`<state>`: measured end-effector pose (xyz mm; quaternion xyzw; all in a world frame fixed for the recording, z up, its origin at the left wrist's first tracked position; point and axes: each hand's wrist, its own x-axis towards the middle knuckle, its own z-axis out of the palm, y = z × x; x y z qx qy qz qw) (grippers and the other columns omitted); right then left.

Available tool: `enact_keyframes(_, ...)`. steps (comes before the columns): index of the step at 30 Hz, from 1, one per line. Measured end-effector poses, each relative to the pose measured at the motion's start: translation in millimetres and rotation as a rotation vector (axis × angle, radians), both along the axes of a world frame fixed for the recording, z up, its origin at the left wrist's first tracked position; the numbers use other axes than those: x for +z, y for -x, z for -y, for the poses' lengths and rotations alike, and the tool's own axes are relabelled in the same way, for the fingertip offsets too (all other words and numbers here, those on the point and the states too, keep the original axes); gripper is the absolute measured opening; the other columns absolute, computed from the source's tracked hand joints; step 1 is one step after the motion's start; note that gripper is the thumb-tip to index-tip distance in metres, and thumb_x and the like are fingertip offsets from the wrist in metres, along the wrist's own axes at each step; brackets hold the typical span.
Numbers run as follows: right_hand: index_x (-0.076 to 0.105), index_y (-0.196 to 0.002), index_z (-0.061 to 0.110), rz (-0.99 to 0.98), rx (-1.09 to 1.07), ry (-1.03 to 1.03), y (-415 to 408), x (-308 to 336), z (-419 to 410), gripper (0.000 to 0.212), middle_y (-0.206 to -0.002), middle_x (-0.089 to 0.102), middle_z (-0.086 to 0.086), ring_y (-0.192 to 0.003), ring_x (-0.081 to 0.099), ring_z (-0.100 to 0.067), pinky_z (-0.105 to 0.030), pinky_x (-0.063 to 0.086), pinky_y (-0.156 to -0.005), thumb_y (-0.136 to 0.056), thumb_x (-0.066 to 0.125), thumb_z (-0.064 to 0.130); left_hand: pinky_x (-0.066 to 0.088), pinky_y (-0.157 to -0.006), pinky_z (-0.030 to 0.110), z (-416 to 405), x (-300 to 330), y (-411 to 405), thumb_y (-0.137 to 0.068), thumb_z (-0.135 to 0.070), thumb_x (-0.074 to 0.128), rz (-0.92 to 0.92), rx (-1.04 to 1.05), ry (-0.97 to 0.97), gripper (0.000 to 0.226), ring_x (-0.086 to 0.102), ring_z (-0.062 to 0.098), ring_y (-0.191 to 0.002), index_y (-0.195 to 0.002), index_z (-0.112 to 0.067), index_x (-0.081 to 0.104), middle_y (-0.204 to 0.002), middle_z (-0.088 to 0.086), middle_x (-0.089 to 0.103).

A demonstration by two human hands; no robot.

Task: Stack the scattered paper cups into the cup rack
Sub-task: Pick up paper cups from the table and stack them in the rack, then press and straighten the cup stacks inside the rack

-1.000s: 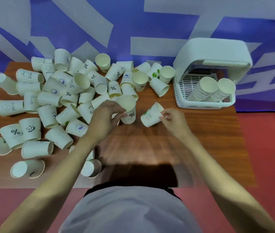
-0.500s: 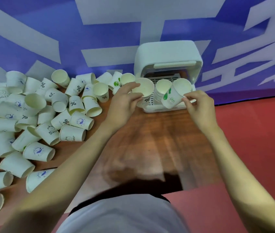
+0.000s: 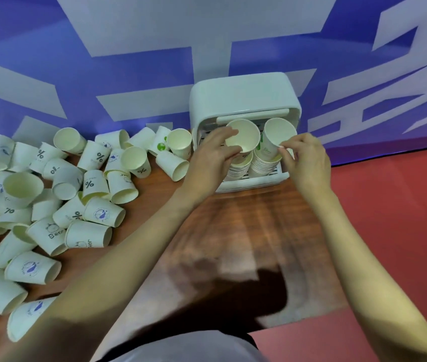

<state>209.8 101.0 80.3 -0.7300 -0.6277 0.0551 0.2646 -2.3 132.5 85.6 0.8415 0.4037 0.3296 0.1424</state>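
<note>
The white cup rack stands at the table's back edge, its hood open toward me. Two stacks of nested cups lie inside it, the left stack and the right stack. My left hand grips a plain paper cup just above the left stack. My right hand pinches a cup with green print by its rim, over the right stack. Several scattered cups cover the table's left side.
The wooden table shows bare wood between the pile and the rack. A blue and white wall rises right behind the rack. Red floor lies to the right of the table edge.
Both hands have carried their cups from the table's middle to the rack's mouth, over the two stacks. My view has swung right, so the pile now sits at the left.
</note>
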Motion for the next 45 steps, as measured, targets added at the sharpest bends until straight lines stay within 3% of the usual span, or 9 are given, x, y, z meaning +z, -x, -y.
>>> enact_keyframes(12, 0.073, -0.096, 0.004, 0.070, 0.086, 0.107, -3, -41, -11, 0.015, -0.098, 0.065, -0.015, -0.095, 0.054, -0.036, -0.040, 0.042, -0.081, -0.090, 0.060, 0.010, 0.044, -0.102, 0.042, 0, -49, -9, -0.090, -0.011, 0.061, -0.140, 0.043, 0.159, 0.017, 0.052, 0.035, -0.122, -0.093, 0.001, 0.073, -0.128, 0.020, 0.057)
enact_keyframes(20, 0.070, -0.081, -0.004, 0.066, 0.121, 0.116, 2, -55, -12, 0.016, -0.080, 0.063, -0.019, -0.089, 0.055, -0.036, -0.045, 0.045, -0.076, -0.088, 0.056, 0.001, 0.042, -0.104, 0.040, -1, -65, -15, -0.087, -0.006, 0.062, -0.095, 0.085, 0.178, 0.016, 0.052, 0.033, -0.123, -0.095, 0.001, 0.073, -0.128, 0.018, 0.058)
enact_keyframes(23, 0.072, -0.091, 0.000, 0.009, 0.130, 0.077, 3, -61, -11, 0.015, -0.099, 0.067, -0.019, -0.105, 0.055, -0.037, -0.049, 0.045, -0.089, -0.091, 0.057, 0.004, 0.041, -0.106, 0.043, -1, -71, -14, -0.089, -0.010, 0.061, -0.074, 0.104, 0.150, 0.018, 0.048, 0.033, -0.127, -0.100, -0.001, 0.071, -0.133, 0.018, 0.053)
enact_keyframes(26, 0.053, -0.132, 0.008, -0.105, 0.085, 0.007, 5, -71, -3, 0.041, -0.142, 0.045, -0.014, -0.135, 0.037, -0.030, -0.046, 0.034, -0.110, -0.092, 0.059, 0.015, 0.031, -0.113, 0.040, 7, -80, -14, -0.091, -0.018, 0.060, -0.024, 0.155, 0.135, 0.044, 0.036, 0.030, -0.136, -0.131, -0.003, 0.051, -0.145, 0.017, 0.040)
enact_keyframes(31, 0.018, -0.146, 0.003, -0.518, -0.029, 0.023, 2, -87, -7, 0.097, -0.148, 0.031, -0.017, -0.139, 0.032, -0.027, -0.045, 0.032, -0.113, -0.074, 0.079, 0.022, 0.036, -0.110, 0.043, 11, -97, -25, -0.077, -0.028, 0.077, 0.202, 0.368, 0.512, 0.091, 0.038, 0.025, -0.135, -0.144, 0.000, 0.022, -0.146, 0.015, 0.037)
enact_keyframes(34, 0.014, -0.146, 0.002, -0.562, -0.064, 0.115, -1, -93, -21, 0.114, -0.146, 0.039, -0.013, -0.133, 0.040, -0.016, -0.027, 0.034, -0.110, -0.061, 0.088, 0.018, 0.045, -0.101, 0.038, -1, -103, -39, -0.067, -0.029, 0.084, 0.217, 0.451, 0.626, 0.100, 0.050, 0.023, -0.124, -0.142, -0.003, 0.024, -0.137, 0.011, 0.049)
enact_keyframes(36, 0.018, -0.146, 0.002, -0.550, -0.084, 0.119, 0, -96, -31, 0.115, -0.143, 0.042, -0.009, -0.126, 0.041, -0.007, -0.012, 0.033, -0.099, -0.058, 0.090, 0.019, 0.047, -0.093, 0.029, -8, -107, -48, -0.062, -0.025, 0.087, 0.259, 0.491, 0.650, 0.095, 0.056, 0.023, -0.116, -0.135, -0.003, 0.031, -0.127, 0.008, 0.057)
enact_keyframes(41, 0.039, -0.134, 0.008, -0.564, -0.108, 0.145, 4, -106, -46, 0.091, -0.129, 0.055, -0.006, -0.121, 0.050, -0.019, -0.028, 0.042, -0.101, -0.059, 0.089, 0.022, 0.040, -0.089, 0.021, -22, -116, -61, -0.061, -0.019, 0.086, 0.308, 0.519, 0.689, 0.079, 0.054, 0.021, -0.116, -0.128, -0.008, 0.045, -0.125, 0.006, 0.059)
enact_keyframes(45, 0.044, -0.133, 0.013, -0.601, -0.199, 0.023, 3, -107, -54, 0.087, -0.125, 0.058, 0.001, -0.114, 0.052, -0.010, -0.011, 0.036, -0.088, -0.060, 0.086, 0.031, 0.033, -0.078, 0.007, -32, -116, -70, -0.060, -0.018, 0.084, 0.399, 0.553, 0.652, 0.074, 0.053, 0.010, -0.107, -0.125, -0.010, 0.049, -0.121, 0.004, 0.061)
